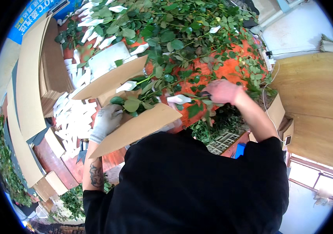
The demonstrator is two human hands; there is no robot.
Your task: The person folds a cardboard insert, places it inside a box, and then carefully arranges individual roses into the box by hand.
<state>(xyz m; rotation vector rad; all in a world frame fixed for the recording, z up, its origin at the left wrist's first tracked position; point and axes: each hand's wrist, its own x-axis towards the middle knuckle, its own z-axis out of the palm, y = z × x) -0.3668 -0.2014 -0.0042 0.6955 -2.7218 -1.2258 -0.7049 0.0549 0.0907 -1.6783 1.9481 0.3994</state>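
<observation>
A folded cardboard sheet (138,124) lies opened like a trough before me, its other flap (115,76) rising behind. Leafy cut flower stems lie in it, and a bud in a white net sleeve (126,86) lies by the far flap. My left hand (108,118), in a pale grey glove, is at the trough's left end, fingers curled by the leaves and a small white piece; its grip is partly hidden. My right hand (223,91), in a pink glove, holds the stem of another flower, whose net-sleeved bud (179,99) points left over the near flap.
A heap of leafy stems (181,32) covers the far side of the red table (228,68). Many white paper strips (73,122) lie left, beside stacked cardboard sheets (52,64). A white cable (267,102) hangs at right. More foliage (210,128) lies below the table edge.
</observation>
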